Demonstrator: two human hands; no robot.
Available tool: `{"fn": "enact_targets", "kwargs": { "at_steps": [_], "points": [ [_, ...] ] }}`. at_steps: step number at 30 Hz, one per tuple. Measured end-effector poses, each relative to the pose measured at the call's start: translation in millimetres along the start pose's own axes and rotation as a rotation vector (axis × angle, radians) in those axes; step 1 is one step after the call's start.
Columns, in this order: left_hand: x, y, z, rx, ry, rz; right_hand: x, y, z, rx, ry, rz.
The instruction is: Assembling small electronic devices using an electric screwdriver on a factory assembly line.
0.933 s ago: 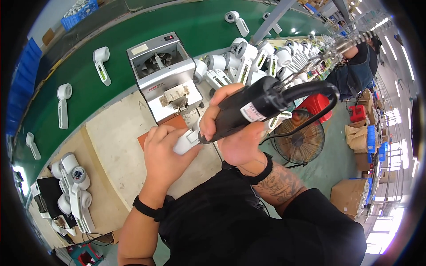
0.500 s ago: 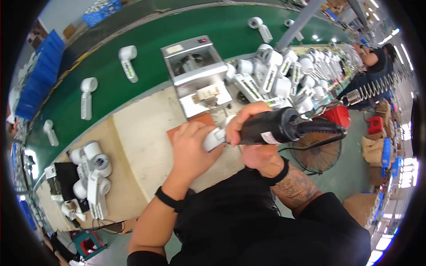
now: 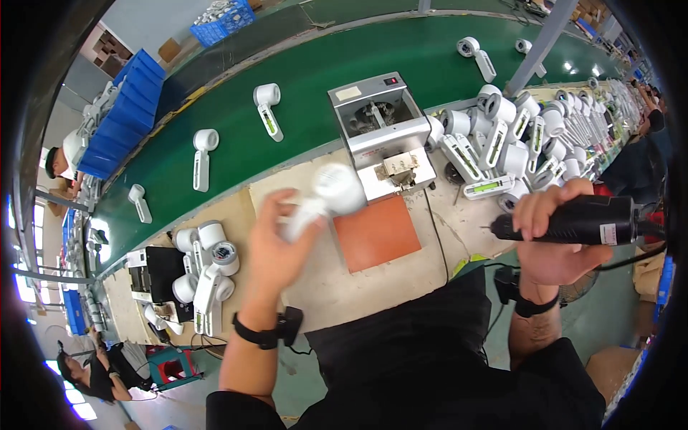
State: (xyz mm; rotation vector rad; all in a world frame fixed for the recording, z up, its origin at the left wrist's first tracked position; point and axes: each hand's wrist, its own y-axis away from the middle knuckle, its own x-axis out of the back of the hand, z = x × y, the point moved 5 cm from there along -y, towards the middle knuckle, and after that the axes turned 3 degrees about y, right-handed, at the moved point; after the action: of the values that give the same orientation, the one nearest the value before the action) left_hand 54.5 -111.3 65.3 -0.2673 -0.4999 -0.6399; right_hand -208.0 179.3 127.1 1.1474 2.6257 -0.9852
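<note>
My left hand (image 3: 272, 247) grips the handle of a white handheld device with a round head (image 3: 338, 189), both slightly blurred. It is held over the table beside an orange mat (image 3: 378, 235). To the right, my right hand (image 3: 541, 226) is wrapped around a black electric screwdriver (image 3: 591, 217), its thin tip pointing left and apart from the device. Behind the mat stands a grey metal box-like machine (image 3: 380, 118) with an open top and a small front platform. Many similar white devices (image 3: 494, 143) lie heaped to its right.
A green conveyor belt (image 3: 308, 82) runs across the back, carrying several spaced white devices. More devices (image 3: 208, 276) are piled at the table's left, by a black-and-white box (image 3: 161, 276). A cable (image 3: 434, 233) crosses the table. People work at both sides.
The screwdriver has moved right, away from the white device. My left hand has carried the device left, its round head now uncovered. The view has shifted, so the scene appears farther right.
</note>
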Motion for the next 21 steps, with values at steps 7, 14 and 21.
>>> {"fn": "enact_targets", "kwargs": {
  "at_steps": [7,14,21],
  "points": [
    [92.1,-130.4,-99.7,-0.107,-0.456,0.399,62.0,39.1,25.9,-0.186,0.215,0.168],
    [43.4,-234.9,-112.0,-0.117,-0.728,0.477,61.8,56.3,23.3,-0.242,0.325,0.178],
    [16.1,-273.5,-129.9,0.24,-0.631,0.296,51.0,57.2,19.5,-0.29,0.321,0.159]
  ]
}}
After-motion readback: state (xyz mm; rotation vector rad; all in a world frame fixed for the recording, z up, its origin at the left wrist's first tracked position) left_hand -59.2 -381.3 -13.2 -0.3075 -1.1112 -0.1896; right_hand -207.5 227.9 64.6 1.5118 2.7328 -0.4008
